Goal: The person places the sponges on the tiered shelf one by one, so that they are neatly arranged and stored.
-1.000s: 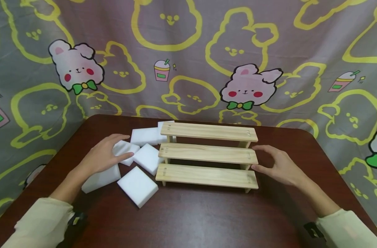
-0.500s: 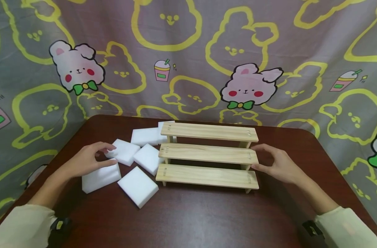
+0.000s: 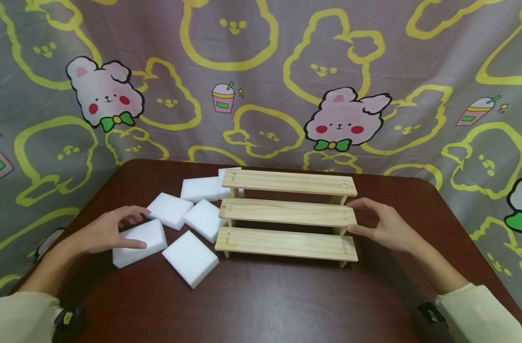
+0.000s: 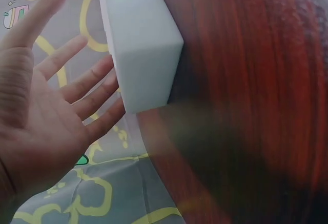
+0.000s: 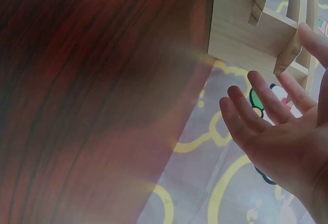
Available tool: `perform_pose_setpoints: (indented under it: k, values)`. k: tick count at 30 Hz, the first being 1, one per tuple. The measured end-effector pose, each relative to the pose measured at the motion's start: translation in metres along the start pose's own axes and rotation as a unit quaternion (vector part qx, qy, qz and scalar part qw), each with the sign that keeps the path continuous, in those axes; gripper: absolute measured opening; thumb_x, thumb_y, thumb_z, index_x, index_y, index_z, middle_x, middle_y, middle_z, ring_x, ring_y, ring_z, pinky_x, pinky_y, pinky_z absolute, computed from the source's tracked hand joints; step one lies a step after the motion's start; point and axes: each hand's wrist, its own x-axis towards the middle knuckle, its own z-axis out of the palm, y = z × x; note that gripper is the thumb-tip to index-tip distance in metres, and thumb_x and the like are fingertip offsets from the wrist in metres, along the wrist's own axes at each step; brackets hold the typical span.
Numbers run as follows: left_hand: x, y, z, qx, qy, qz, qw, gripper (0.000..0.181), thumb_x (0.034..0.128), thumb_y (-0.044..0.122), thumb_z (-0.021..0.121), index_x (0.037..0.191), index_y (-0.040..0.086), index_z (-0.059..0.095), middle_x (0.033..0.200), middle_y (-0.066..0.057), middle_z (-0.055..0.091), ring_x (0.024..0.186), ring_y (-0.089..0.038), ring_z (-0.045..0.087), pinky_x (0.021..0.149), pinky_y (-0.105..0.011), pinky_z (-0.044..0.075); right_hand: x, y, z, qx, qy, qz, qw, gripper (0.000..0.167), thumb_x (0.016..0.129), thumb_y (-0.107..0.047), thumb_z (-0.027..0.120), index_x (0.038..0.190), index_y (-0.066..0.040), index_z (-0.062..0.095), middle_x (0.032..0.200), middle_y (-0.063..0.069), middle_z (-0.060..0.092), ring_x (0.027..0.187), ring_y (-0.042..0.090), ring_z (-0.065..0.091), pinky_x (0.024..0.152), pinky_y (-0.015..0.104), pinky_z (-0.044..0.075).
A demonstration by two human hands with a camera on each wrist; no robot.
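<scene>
Several white foam blocks lie left of a three-step pale wooden shelf (image 3: pixel 286 242). My left hand (image 3: pixel 104 229) hovers loosely over the leftmost foam block (image 3: pixel 147 238), thumb above its top and fingers beyond its far side. Up close in the left wrist view, that hand's fingers (image 4: pixel 97 78) are spread and reach behind the block, and a firm grip does not show. My right hand (image 3: pixel 387 227) is at the right end of the shelf's middle board (image 3: pixel 286 211), thumb and index fingertip at its opposite edges. The right hand's other fingers (image 5: pixel 243 111) extend loosely.
Other foam blocks (image 3: pixel 191 258) lie between the left hand and the shelf, and more (image 3: pixel 199 188) stand behind, partly hidden by it. A dark brown table (image 3: pixel 286 305) carries everything. A patterned curtain (image 3: pixel 261 85) hangs close behind.
My left hand has moved left and nearer, from above the block at the back to the leftmost foam block. The right hand keeps its place at the shelf's end.
</scene>
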Motion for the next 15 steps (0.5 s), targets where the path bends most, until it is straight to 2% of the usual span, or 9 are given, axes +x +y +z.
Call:
perform_pose_setpoints:
  k: [8,15]
  values:
    - [0.0001,-0.0034,0.0040,-0.018,-0.034,0.011,0.9992,0.080,0.0670,0.031,0.098,0.129,0.004,0.057,0.109,-0.011,0.062,0.098,-0.029,0.057,0.076,-0.042,0.045,0.0000,-0.0021,-0.0008,0.011,-0.006,0.007,0.9999,0.051,0.087,-0.024,0.086,0.129,-0.006,0.064,0.123,0.014,0.071,0.118,0.039,0.064,0.096,0.060,0.048]
    - [0.0002,-0.0065,0.0040,-0.013,-0.033,0.034,0.9988,0.072,0.0664,0.025,0.099,0.123,0.003,0.060,0.107,-0.008,0.063,0.098,-0.029,0.059,0.079,-0.046,0.048,0.0011,-0.0011,-0.0015,0.016,-0.008,0.002,0.9998,0.050,0.086,-0.023,0.087,0.128,-0.007,0.064,0.122,0.011,0.071,0.116,0.033,0.066,0.094,0.053,0.051]
